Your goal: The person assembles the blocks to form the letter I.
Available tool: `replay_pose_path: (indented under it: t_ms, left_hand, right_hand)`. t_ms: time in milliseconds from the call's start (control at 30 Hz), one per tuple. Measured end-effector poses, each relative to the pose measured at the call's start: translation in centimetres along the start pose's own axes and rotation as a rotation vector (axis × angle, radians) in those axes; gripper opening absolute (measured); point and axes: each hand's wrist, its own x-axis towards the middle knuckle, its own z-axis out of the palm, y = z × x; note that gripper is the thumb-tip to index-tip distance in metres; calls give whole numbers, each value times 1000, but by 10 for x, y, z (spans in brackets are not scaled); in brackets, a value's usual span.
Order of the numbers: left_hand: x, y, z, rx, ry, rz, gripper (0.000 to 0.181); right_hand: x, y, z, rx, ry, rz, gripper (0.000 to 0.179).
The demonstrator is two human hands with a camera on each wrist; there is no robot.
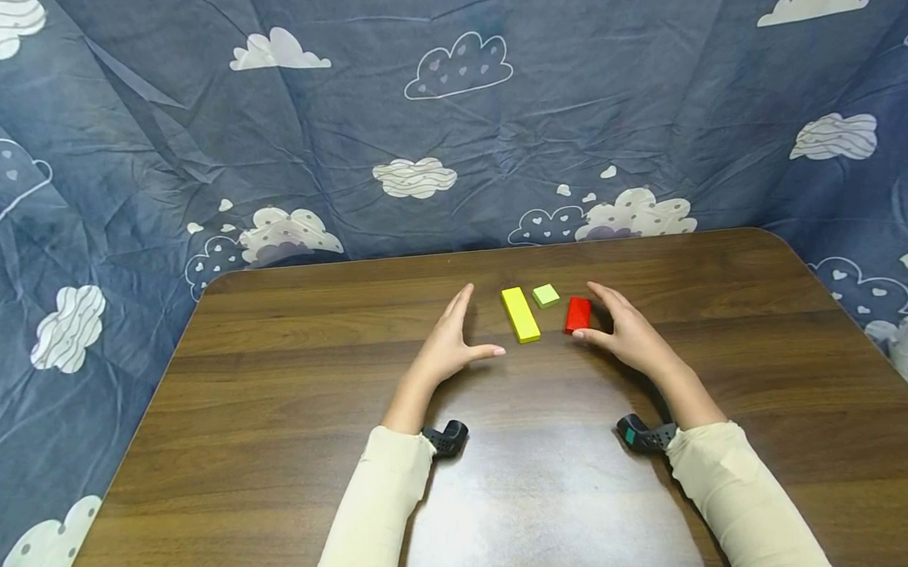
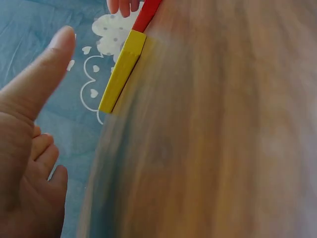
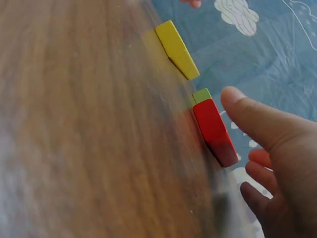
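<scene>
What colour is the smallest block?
The smallest block is light green, best seen in the head view.

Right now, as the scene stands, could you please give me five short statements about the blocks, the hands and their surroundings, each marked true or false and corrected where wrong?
1. The yellow block is longer than the red block. True.
2. The green block is stacked on top of the yellow block. False: the green block lies on the table, apart from the yellow block.
3. The right hand is nearer to the red block than the left hand is. True.
4. The left hand is gripping the yellow block. False: the left hand holds nothing, and a gap separates it from that block.
5. Behind the table hangs a blue cloth with white clouds on it. True.
</scene>
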Motion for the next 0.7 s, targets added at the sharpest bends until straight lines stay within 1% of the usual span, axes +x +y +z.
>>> replay_pose_path:
  t_ms: [233,433,700]
  left_hand:
    - [10,-2,9,35,-33,-13,102]
    - [18,-6,18,46,-57,-31,102]
    - [27,-5,27,62,-53,-43,100]
  right_hand:
    - [0,5,4,7,8,8,77]
    - [-1,8,6,-5,15,-4,72]
    - [-1,10,8,-3,22,-12,68]
